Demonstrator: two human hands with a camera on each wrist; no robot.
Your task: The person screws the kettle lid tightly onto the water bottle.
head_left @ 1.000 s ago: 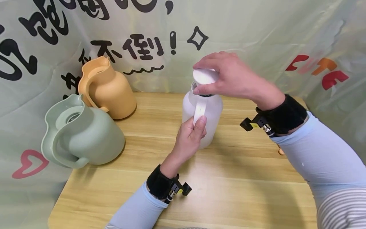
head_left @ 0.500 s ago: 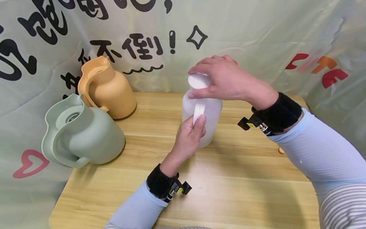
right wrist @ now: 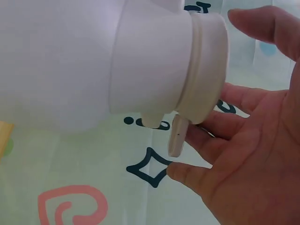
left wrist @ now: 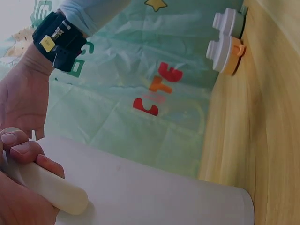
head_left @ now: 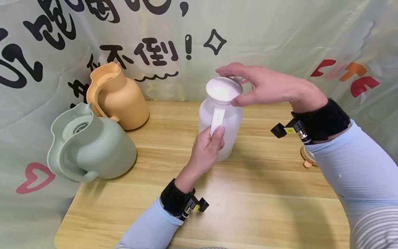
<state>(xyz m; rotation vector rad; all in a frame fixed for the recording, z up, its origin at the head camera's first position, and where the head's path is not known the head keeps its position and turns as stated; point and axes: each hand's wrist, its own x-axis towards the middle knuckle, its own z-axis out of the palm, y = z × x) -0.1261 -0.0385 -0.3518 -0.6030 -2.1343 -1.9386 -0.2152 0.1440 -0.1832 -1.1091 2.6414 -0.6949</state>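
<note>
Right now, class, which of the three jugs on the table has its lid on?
The white jug, the one held between the hands. Its white lid sits on top, while the green jug and orange jug stand open.

The light is bright, soft and even, and the jugs and arms throw only weak shadows on the wooden table (head_left: 255, 193). The head view is sharp, with slight bending at its edges. In the wrist views the white jug (right wrist: 70, 61) is very close, pale and a little blurred.

Staged recording booth, printed backdrop (head_left: 280, 31), wooden table (head_left: 248, 207)
</note>
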